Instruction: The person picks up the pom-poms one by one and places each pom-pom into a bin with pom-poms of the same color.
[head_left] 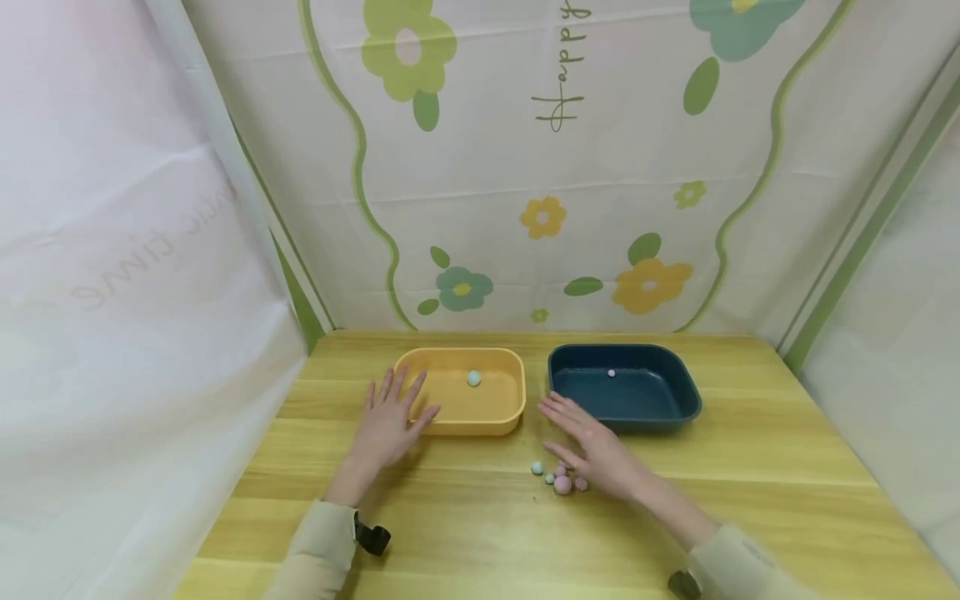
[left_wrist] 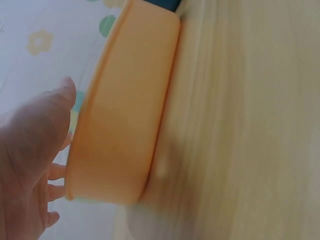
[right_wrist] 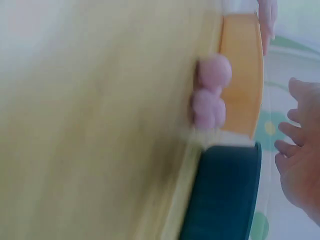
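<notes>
My left hand point(head_left: 386, 429) is over the near left corner of a yellow tray point(head_left: 465, 428), fingers spread and nothing held. A light blue pom-pom point(head_left: 474, 378) lies inside that tray. Just in front of the dark blue tray point(head_left: 648, 423), my right hand point(head_left: 600, 454) hovers with extended fingers and nothing in them. Under and beside its thumb sits a small cluster of pink pom-poms point(head_left: 562, 484) and light blue pom-poms point(head_left: 537, 468) on the table. Inside the dark blue tray is a small pale ball point(head_left: 611, 373). The right wrist view shows pink pom-poms point(right_wrist: 215, 72) close up, below the hand.
The trays stand side by side near the back of a wooden table point(head_left: 465, 533). Behind them hangs a white cloth with flower prints point(head_left: 517, 167). Cloth walls rise at the left point(head_left: 112, 333) and right point(head_left: 892, 275) sides. Dark straps with devices point(head_left: 371, 537) are on the wrists.
</notes>
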